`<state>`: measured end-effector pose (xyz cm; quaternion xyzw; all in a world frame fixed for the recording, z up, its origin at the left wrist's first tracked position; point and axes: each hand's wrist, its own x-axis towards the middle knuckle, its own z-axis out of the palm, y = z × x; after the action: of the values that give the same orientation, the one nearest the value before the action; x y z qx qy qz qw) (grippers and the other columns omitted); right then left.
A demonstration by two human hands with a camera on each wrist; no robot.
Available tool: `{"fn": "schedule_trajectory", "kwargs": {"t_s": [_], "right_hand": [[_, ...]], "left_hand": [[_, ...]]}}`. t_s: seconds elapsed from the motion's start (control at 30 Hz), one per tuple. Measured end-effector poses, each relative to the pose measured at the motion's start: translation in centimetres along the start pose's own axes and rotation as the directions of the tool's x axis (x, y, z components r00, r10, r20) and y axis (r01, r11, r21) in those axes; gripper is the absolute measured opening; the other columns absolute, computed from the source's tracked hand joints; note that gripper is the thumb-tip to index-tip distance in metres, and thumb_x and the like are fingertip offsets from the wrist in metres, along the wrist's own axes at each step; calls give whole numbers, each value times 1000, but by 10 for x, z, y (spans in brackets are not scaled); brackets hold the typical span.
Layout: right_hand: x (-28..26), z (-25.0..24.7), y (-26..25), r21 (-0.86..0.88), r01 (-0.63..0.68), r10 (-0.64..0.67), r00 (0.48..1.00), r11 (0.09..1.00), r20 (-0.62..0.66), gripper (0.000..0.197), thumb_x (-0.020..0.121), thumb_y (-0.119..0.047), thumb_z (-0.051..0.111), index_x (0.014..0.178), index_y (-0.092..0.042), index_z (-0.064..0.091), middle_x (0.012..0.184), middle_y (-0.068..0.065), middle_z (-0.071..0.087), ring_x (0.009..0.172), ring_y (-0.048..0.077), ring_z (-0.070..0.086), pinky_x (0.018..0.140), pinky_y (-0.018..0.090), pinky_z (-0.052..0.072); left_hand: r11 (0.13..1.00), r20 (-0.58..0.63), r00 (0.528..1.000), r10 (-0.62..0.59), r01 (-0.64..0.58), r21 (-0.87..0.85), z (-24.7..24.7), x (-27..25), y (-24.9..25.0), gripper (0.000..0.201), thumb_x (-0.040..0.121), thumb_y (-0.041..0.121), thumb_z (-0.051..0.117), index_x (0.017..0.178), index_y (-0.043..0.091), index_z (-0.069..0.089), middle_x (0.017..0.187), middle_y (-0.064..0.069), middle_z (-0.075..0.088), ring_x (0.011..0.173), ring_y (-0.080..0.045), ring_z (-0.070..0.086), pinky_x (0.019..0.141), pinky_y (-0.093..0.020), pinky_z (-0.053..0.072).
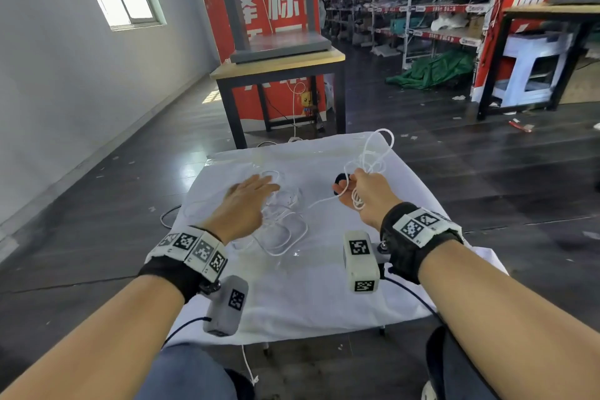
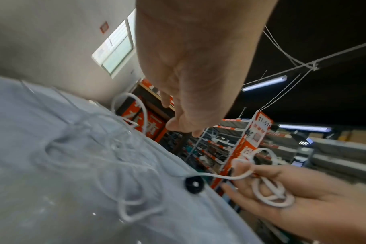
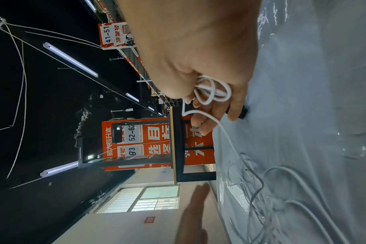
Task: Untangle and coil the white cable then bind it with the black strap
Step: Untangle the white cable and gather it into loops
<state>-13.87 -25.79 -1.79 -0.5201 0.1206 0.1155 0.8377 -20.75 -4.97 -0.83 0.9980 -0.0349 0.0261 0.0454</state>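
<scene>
Hands: right gripping thin looped white cable, left flat-fingered over cloth.

1 white cable, 1 black strap, 2 hands.

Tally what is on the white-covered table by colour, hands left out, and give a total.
White: 2, the white cable partly gathered in the right hand, and the cloth.
Black: 1, the black strap, rolled up.
Total: 3.
</scene>
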Motion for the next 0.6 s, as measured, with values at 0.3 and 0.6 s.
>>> {"fn": "schedule_trajectory", "kwargs": {"t_s": [0.3,0.6], "right_hand": [[-13,8,9,-403,69,111,907,913,407,26,100,-21,45,100,0,60,87,16,65,74,23,64,76,32,55],[-20,7,13,-623,101,291,818,776,496,24,101,-25,42,89,-10,56,89,6,66,89,15,63,91,35,50]], "left_hand": [[384,311,943,-119,332,-861,-22,20,59,43,92,55,47,101,15,61,108,-7,66,100,-20,64,97,-34,50],[-25,264,929,-259,267,-963,-23,26,53,11,94,10,56,94,1,64,79,-9,64,68,-15,61,62,-21,55]]}}
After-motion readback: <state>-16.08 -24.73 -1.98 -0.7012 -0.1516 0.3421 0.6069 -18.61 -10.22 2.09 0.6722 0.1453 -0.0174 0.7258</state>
